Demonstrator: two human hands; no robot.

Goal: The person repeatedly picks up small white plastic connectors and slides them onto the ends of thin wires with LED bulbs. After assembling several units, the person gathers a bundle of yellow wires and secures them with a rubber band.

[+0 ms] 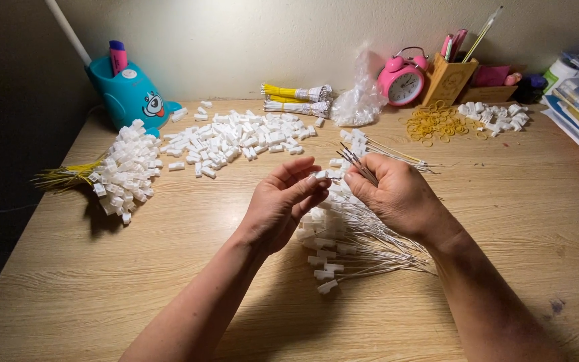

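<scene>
Two hands meet over a wooden desk (504,201), working a small white connector onto thin wires.

The left hand (281,204) pinches a white plastic connector (321,175) at its fingertips, just beside the right hand (397,194), which is closed around a bunch of thin wires (356,163) fanning upward. Under both hands lies a pile of white wires with connectors fitted (343,245). Behind, loose white connectors (236,137) are heaped; a yellow-wired bundle (118,174) lies well to the left, rubber bands (437,124) to the right.
</scene>
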